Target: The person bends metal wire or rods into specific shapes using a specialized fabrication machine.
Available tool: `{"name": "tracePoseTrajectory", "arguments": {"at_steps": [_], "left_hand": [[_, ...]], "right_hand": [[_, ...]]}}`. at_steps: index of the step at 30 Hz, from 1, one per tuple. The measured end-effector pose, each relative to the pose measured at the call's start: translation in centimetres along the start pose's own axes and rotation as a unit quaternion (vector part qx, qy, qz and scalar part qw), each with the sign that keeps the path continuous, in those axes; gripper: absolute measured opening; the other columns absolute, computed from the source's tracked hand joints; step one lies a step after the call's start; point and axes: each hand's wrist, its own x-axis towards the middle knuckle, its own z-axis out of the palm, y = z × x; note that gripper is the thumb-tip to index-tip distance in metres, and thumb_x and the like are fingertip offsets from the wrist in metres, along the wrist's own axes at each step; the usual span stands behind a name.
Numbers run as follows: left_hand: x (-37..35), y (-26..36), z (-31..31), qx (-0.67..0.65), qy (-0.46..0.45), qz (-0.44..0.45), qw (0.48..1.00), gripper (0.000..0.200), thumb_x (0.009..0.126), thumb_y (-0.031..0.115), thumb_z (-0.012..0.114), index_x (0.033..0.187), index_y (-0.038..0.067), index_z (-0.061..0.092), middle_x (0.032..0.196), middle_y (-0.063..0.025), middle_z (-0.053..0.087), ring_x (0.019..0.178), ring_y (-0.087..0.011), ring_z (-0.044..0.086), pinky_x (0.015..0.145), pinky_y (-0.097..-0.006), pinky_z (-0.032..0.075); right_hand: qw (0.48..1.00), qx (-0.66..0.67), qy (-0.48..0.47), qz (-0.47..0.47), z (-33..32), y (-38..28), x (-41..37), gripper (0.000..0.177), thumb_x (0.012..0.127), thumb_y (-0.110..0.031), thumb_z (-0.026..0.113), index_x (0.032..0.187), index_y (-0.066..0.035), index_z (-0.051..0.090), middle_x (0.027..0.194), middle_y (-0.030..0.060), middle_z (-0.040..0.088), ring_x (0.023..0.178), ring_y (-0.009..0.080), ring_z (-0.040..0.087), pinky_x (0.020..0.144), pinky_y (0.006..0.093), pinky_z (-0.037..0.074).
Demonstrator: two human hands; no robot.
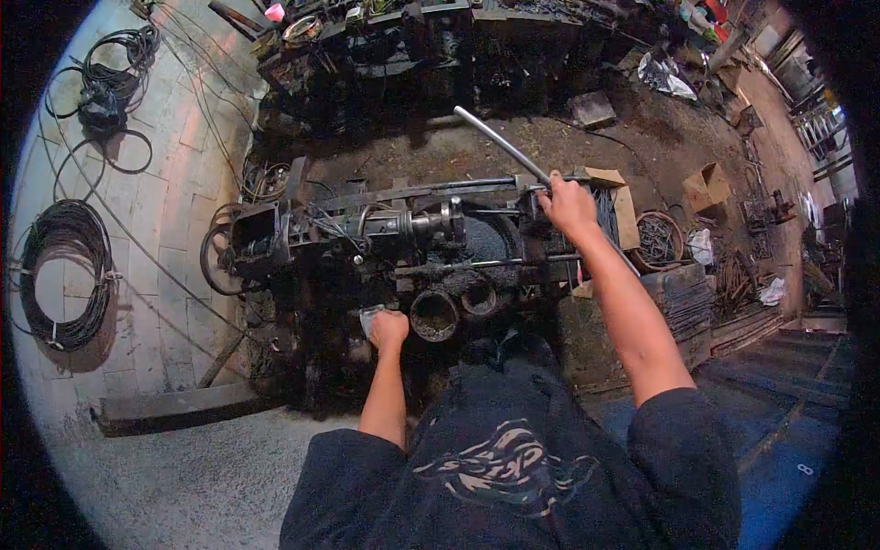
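A greasy lathe-like machine (431,223) lies across the view in front of me. My right hand (570,213) is closed around a long, smooth metal rod (500,142) above the machine's right part. The rod slants up and left from the fist, and my forearm hides part of its lower length. My left hand (391,330) is closed at the machine's near side, against a small pale grey piece (369,319) whose kind I cannot make out. Just right of that hand sit two round containers, a larger one (434,316) and a smaller one (478,296). Dark shavings (486,240) lie in the machine's middle.
Coiled black cable (62,275) lies on the pale floor at left, beside a metal beam (183,408). To the right are a cardboard box (706,187), a basket of metal scraps (660,240) and stacked rods (686,307). A cluttered dark bench (412,64) runs along the back.
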Motion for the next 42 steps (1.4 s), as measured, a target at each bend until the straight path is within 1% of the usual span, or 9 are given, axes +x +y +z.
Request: {"name": "tracePoseTrajectory", "arguments": {"at_steps": [15, 22, 26, 29, 33, 35, 37, 38, 42], "left_hand": [[-2.1, -0.5, 1.3, -0.051, 0.115, 0.011, 0.992, 0.038, 0.086, 0.026, 0.050, 0.111, -0.001, 0.056, 0.100, -0.0271, 0.064, 0.098, -0.0427, 0.060, 0.083, -0.0504, 0.047], [-2.8, -8.9, 10.2, -0.028, -0.101, -0.191, 0.976, 0.091, 0.092, 0.061, 0.034, 0.145, -0.008, 0.008, 0.136, -0.0282, 0.045, 0.127, -0.0393, 0.044, 0.105, -0.0447, 0.034], [6.3, -16.3, 17.3, -0.055, -0.181, -0.248, 0.950, 0.116, 0.079, 0.060, 0.059, 0.143, -0.010, -0.009, 0.147, -0.0303, 0.024, 0.137, -0.0375, 0.028, 0.112, -0.0415, 0.025], [-3.7, -4.1, 4.4, -0.189, 0.219, -0.316, 0.903, 0.077, 0.082, 0.032, 0.062, 0.141, 0.000, 0.024, 0.128, -0.0254, 0.048, 0.112, -0.0419, 0.053, 0.093, -0.0515, 0.042], [-6.7, 9.7, -1.4, -0.304, 0.438, -0.014, 0.846, 0.035, 0.089, 0.017, 0.046, 0.116, -0.005, 0.052, 0.112, -0.0254, 0.058, 0.098, -0.0414, 0.057, 0.086, -0.0480, 0.043], [-5.7, 17.7, -1.5, -0.432, 0.320, 0.131, 0.833, 0.033, 0.088, 0.018, 0.053, 0.115, -0.002, 0.053, 0.105, -0.0200, 0.062, 0.080, -0.0283, 0.063, 0.072, -0.0346, 0.051], [-0.4, 25.2, 1.6, -0.653, 0.050, 0.287, 0.699, 0.050, 0.087, 0.016, 0.059, 0.128, -0.003, 0.037, 0.104, -0.0187, 0.059, 0.074, -0.0250, 0.062, 0.063, -0.0342, 0.053], [-3.2, 31.7, 0.2, -0.626, 0.023, 0.202, 0.753, 0.052, 0.089, 0.019, 0.060, 0.130, 0.000, 0.034, 0.108, -0.0178, 0.059, 0.074, -0.0276, 0.063, 0.063, -0.0355, 0.054], [-5.1, 43.7, -0.9, -0.742, -0.256, 0.163, 0.597, 0.047, 0.089, 0.038, 0.060, 0.112, 0.003, 0.040, 0.096, -0.0136, 0.056, 0.089, -0.0353, 0.059, 0.079, -0.0518, 0.051]], "right_hand": [[0.999, -0.032, -0.020, 0.012, -0.9, 4.0, 0.3, 0.044, 0.084, -0.037, 0.064, 0.115, -0.009, 0.052, 0.090, 0.0207, 0.066, 0.086, 0.0406, 0.065, 0.073, 0.0499, 0.052], [0.998, -0.049, -0.009, 0.025, -1.7, 10.5, 0.7, 0.047, 0.084, -0.041, 0.064, 0.117, -0.008, 0.052, 0.090, 0.0216, 0.065, 0.087, 0.0399, 0.065, 0.074, 0.0493, 0.052], [0.999, -0.020, -0.014, -0.030, -3.1, 12.4, -0.2, 0.047, 0.082, -0.040, 0.066, 0.114, -0.007, 0.054, 0.085, 0.0203, 0.066, 0.082, 0.0397, 0.065, 0.071, 0.0491, 0.052], [0.998, -0.019, -0.030, -0.061, -4.1, 16.6, -2.8, 0.041, 0.081, -0.032, 0.067, 0.109, -0.005, 0.055, 0.086, 0.0201, 0.066, 0.082, 0.0397, 0.065, 0.070, 0.0498, 0.051], [0.997, -0.016, -0.068, -0.017, -3.7, 21.4, -6.7, 0.029, 0.080, -0.023, 0.065, 0.101, -0.004, 0.059, 0.085, 0.0214, 0.066, 0.080, 0.0395, 0.065, 0.071, 0.0502, 0.052], [0.997, -0.008, -0.080, 0.008, -3.4, 22.7, -7.2, 0.024, 0.080, -0.021, 0.064, 0.097, -0.004, 0.061, 0.084, 0.0220, 0.066, 0.079, 0.0398, 0.065, 0.071, 0.0503, 0.052], [0.998, -0.002, -0.064, 0.027, -3.3, 23.2, -7.3, 0.019, 0.080, -0.018, 0.061, 0.090, -0.003, 0.063, 0.082, 0.0229, 0.066, 0.077, 0.0399, 0.066, 0.071, 0.0504, 0.052], [0.999, 0.008, -0.035, 0.016, -2.6, 23.6, -7.4, 0.017, 0.080, -0.017, 0.059, 0.086, -0.003, 0.066, 0.079, 0.0218, 0.067, 0.075, 0.0385, 0.067, 0.069, 0.0495, 0.053], [0.999, 0.019, -0.028, 0.005, -3.5, 23.6, -7.4, 0.014, 0.081, -0.013, 0.056, 0.087, -0.003, 0.064, 0.075, 0.0196, 0.066, 0.071, 0.0379, 0.067, 0.065, 0.0490, 0.053]]}}
